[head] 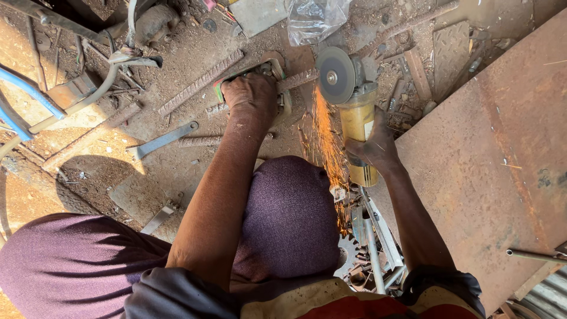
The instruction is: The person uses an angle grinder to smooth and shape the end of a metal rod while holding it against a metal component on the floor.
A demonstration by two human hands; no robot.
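Observation:
My right hand [373, 145] grips the body of a yellow angle grinder [359, 121]. Its grey disc [336, 75] touches a ribbed steel rod [298, 78], and orange sparks [326, 142] stream down toward me. My left hand [251, 94] presses down on a green-edged tool [220, 90] clamped on the rod, holding the work against the dirt ground. My knee in purple cloth [289, 218] sits between my two arms.
A large rusty steel sheet [496, 147] fills the right side. Ribbed rods [201, 81], a flat grey bar [162, 140], blue hose [29, 97] and scrap lie on the dirt. A toothed gear [347, 260] and metal bits lie near my knee. A clear plastic bag [313, 20] lies at the top.

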